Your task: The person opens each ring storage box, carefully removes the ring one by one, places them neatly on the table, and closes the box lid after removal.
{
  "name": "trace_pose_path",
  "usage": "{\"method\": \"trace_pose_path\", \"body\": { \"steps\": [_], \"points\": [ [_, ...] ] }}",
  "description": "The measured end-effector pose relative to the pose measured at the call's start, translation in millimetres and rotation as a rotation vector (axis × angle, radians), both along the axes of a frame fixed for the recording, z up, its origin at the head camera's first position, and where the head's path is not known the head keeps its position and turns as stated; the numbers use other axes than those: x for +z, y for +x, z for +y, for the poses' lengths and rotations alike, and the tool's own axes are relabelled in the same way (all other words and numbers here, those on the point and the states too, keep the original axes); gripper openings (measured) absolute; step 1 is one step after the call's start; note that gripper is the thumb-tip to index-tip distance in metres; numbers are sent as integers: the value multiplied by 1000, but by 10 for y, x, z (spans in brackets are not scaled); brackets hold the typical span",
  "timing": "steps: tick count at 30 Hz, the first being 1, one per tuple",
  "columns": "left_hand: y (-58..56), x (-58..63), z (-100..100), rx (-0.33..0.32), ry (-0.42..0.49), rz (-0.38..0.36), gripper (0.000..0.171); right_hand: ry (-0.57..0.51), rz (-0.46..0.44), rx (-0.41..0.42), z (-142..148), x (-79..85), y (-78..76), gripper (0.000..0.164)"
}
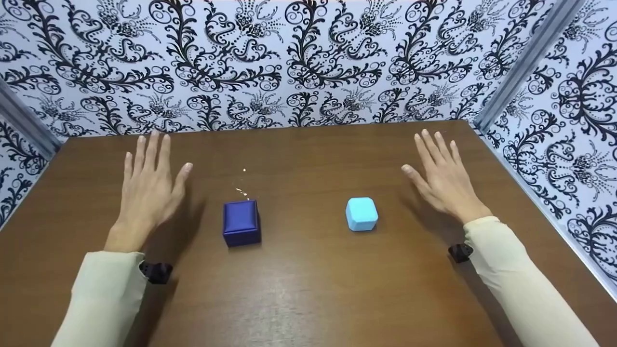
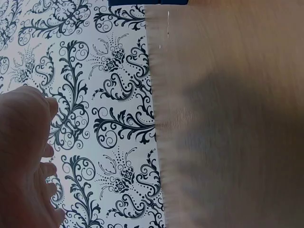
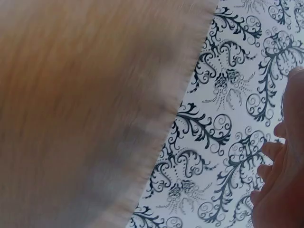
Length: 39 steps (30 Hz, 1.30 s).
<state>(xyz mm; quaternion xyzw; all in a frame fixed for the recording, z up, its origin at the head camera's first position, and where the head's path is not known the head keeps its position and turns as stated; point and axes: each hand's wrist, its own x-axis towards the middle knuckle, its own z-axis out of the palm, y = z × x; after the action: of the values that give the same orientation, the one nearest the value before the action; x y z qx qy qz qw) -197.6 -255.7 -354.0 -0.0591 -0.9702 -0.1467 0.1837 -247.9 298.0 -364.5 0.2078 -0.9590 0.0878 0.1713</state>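
Observation:
A dark blue box (image 1: 240,221) with a padded-looking lid stands closed on the wooden table. My left hand (image 1: 149,193) is held to its left, palm down, fingers straight and thumb spread, casting a shadow on the wood. Just behind the box lie thin, shiny gold bits (image 1: 242,192), like a fine chain. A light blue box (image 1: 361,214) with rounded corners sits further right. Beyond it, my right hand (image 1: 443,180) is also stretched out with nothing in it. In the left wrist view, the edge of the dark blue box (image 2: 148,2) shows at the top.
White walls with black scrollwork (image 1: 308,62) rise along the table's back and sides, with grey strips (image 1: 530,62) at the corners. The brown tabletop (image 1: 299,279) runs between the arms. A small black device (image 1: 158,273) is strapped at each wrist.

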Motion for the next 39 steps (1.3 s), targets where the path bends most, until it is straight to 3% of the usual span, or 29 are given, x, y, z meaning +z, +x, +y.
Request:
{"method": "trace_pose_path", "body": {
  "steps": [5,9,17,22,27,33,39],
  "points": [
    [51,-25,2,-51,80,-9,71,0,-11,37,-51,20,57,74],
    [122,-55,38,-116,182,-111,71,-31,-51,63,-81,29,119,74],
    [290,-143,215,-281,423,-288,59,-230,-101,137,-271,76,269,57],
    [389,-243,310,-320,502,-361,58,-269,-107,209,-489,102,370,50],
    [419,-331,368,-349,544,-419,66,-267,-88,301,-713,132,454,46],
    [411,-411,419,-388,505,-457,89,-214,-50,401,-951,143,503,41],
    [389,-454,423,-408,486,-443,84,-206,-32,462,-1179,120,524,40]
  ]
}}
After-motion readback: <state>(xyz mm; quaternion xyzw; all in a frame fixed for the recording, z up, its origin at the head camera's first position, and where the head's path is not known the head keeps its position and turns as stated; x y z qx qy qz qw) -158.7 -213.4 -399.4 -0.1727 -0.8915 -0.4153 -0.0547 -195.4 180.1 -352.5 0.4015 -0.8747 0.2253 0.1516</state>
